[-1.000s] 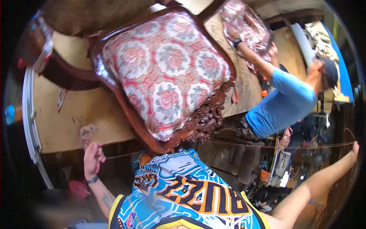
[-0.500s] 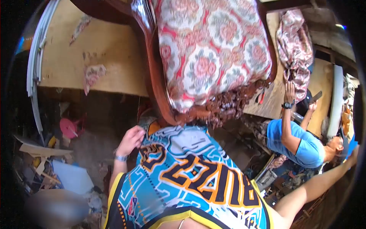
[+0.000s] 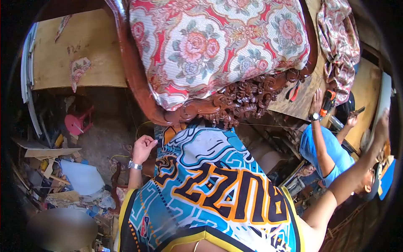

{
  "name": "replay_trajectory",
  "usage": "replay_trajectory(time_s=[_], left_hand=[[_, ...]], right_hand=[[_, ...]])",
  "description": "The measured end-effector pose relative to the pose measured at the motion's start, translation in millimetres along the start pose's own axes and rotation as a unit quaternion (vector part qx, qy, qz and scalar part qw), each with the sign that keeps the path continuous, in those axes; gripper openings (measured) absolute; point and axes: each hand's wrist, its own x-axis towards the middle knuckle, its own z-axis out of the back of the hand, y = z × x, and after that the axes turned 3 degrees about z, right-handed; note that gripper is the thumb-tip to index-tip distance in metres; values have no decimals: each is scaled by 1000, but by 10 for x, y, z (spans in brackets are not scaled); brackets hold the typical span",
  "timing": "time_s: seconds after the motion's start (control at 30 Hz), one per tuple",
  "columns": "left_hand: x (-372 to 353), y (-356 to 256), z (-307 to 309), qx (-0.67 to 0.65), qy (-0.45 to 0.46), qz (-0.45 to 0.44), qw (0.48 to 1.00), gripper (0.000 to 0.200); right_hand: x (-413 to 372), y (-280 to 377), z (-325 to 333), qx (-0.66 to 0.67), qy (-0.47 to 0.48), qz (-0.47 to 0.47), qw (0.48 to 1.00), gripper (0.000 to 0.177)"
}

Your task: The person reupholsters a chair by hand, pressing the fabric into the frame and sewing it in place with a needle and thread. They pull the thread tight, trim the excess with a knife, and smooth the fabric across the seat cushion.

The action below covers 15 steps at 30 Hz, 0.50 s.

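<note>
My left hand, with a metal watch on its wrist, hangs beside my jersey, its fingers curled together at the tips. Whether it pinches anything I cannot tell. My right arm reaches out to the far right, where my right hand shows small and blurred near the board's edge. Ahead of me stands a carved, glossy wooden furniture frame padded with floral fabric. The carved edge faces me, close to my waist.
A co-worker in a blue shirt rests one hand by an orange-and-black tool and holds a dark object in the other. Red-handled pliers and bunched floral cloth lie on the worktable. A pink stool and scraps stand left.
My view has shifted closer to the padded piece. My right arm has swung upward in view, bringing its hand into sight. The orange-and-black tool now shows beside the co-worker's hand.
</note>
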Motion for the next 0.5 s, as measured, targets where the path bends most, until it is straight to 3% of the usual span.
replay_trajectory(time_s=[0.03,0.07,0.2,0.33,0.4,0.47,0.5], left_hand=[[59,103,-88,4,-16,0,1000,16],[117,222,-172,8,-34,2,999,17],[300,283,-338,47,-85,4,995,20],[288,267,-389,109,-162,-2,981,25],[447,719,-427,-8,-161,-19,987,25],[463,874,-286,-79,-155,-14,985,23],[416,771,-125,-92,-155,-4,984,20]], right_hand=[[-65,56,-175,-1,7,18,1000,35],[-167,220,-353,-5,66,-102,993,45],[-503,158,-581,-15,46,-122,991,45],[-993,46,-813,-12,167,-71,983,41],[-1229,45,-887,-48,193,-130,971,37],[-1424,-299,-923,-42,137,-166,976,39],[-1445,-592,-848,31,120,-161,979,40]])
